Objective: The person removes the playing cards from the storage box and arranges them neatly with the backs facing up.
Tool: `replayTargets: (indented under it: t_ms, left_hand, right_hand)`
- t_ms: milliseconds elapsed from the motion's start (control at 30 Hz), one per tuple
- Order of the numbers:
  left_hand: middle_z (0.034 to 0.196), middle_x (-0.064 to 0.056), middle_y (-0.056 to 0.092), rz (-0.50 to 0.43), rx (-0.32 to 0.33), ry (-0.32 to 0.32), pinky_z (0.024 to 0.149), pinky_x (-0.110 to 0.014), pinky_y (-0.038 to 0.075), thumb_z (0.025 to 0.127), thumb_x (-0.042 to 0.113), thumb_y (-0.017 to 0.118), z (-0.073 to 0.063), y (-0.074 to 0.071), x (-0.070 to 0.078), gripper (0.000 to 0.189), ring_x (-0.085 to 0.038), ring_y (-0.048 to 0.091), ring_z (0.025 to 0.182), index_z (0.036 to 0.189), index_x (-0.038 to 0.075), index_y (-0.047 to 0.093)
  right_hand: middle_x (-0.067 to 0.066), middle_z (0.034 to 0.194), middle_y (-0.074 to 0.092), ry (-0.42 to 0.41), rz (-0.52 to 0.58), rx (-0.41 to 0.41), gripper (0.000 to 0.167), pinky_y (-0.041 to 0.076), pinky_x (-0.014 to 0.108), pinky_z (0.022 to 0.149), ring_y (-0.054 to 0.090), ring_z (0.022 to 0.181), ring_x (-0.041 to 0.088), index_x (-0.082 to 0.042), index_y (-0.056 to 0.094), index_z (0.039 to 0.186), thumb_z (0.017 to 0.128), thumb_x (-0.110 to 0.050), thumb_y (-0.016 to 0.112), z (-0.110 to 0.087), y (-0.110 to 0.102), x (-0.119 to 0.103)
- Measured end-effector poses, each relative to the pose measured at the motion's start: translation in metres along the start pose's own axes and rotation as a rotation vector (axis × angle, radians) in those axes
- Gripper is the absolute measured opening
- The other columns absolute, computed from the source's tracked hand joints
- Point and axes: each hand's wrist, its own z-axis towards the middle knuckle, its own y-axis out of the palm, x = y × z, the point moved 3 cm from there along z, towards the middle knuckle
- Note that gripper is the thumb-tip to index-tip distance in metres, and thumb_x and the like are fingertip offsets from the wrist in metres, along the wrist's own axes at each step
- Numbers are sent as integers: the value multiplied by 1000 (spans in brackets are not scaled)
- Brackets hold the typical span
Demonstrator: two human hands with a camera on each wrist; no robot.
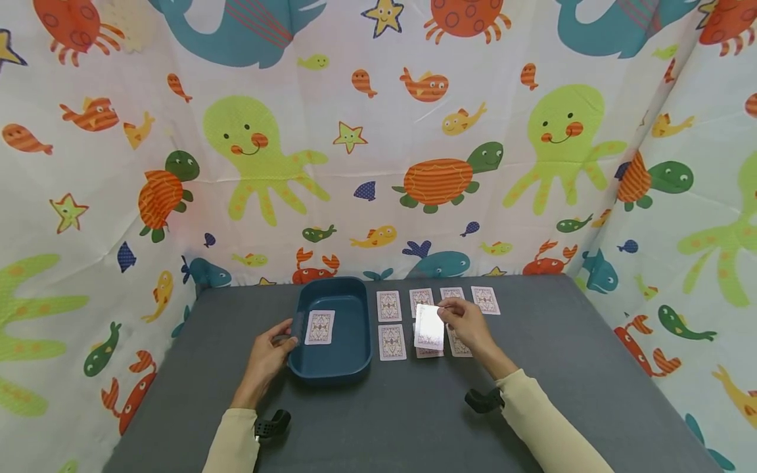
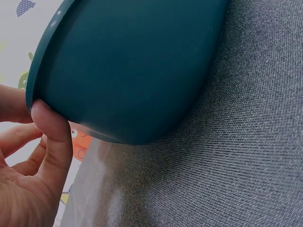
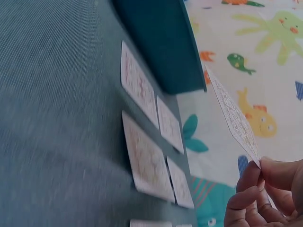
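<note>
A deep blue plastic tray (image 1: 331,377) stands on the table, and one patterned playing card (image 1: 319,327) lies face down in it. My left hand (image 1: 267,358) grips the tray's left rim; in the left wrist view the thumb (image 2: 53,125) presses the outer wall and the fingers reach over the rim. My right hand (image 1: 469,326) pinches a playing card (image 1: 429,326) by its edge, raised above the laid-out cards. Glare whitens much of that card in the head view. The right wrist view shows the held card (image 3: 234,116) tilted between thumb and fingertips.
Right of the tray, several face-down cards lie in two rows, among them a near-left card (image 1: 392,342) and a far-right card (image 1: 485,300). The grey tabletop (image 1: 402,420) ends at a hanging cloth (image 1: 367,177) with sea animals. Dark bands sit on both wrists.
</note>
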Motion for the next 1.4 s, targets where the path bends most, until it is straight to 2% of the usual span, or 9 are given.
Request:
replayTargets:
  t_ms: [133, 333, 600, 867, 1167, 1400]
  left_hand:
    - [130, -14, 51, 2, -3, -3, 60, -26, 46, 94, 9, 61, -1, 0, 0, 49, -15, 58, 94, 143, 10, 51]
    - [130, -14, 51, 7, -1, -12, 62, -26, 46, 95, 10, 60, -1, 0, 0, 49, -17, 58, 96, 143, 11, 50]
    - [130, -15, 50, -3, -3, -11, 60, -26, 47, 95, 9, 61, -1, -1, 2, 50, -18, 58, 95, 143, 10, 50]
    - [129, -15, 51, -1, 1, -12, 59, -26, 48, 94, 9, 61, 0, -1, 2, 50, -18, 58, 92, 143, 9, 50]
    - [130, -15, 51, 1, -2, -17, 59, -26, 48, 95, 10, 61, 1, -2, 3, 50, -19, 57, 94, 143, 10, 50]
    - [129, -13, 51, 6, 2, -28, 61, -26, 49, 95, 11, 61, 1, -1, 2, 50, -20, 57, 95, 143, 11, 50]
  right_hand:
    - [17, 100, 68, 20, -44, 34, 21, 53, 31, 73, 59, 79, 14, -1, 67, 112, 95, -14, 63, 0, -14, 12]
    - [14, 101, 69, 43, -62, 71, 24, 53, 36, 78, 60, 83, 11, -2, 67, 114, 95, -16, 63, 3, -36, 32]
    - [12, 105, 68, 80, -142, 106, 28, 49, 25, 77, 59, 88, 12, -4, 67, 116, 96, -22, 64, 4, -64, 51]
    - [14, 104, 69, 73, -200, 94, 30, 48, 23, 74, 59, 87, 11, -1, 66, 119, 96, -21, 63, 7, -91, 65]
    - [13, 101, 72, 123, -251, 68, 33, 47, 25, 73, 60, 86, 11, 2, 65, 119, 95, -22, 63, 11, -105, 76]
    - [10, 95, 69, 169, -299, 66, 29, 44, 26, 70, 57, 82, 14, 4, 67, 111, 95, -20, 64, 17, -110, 90]
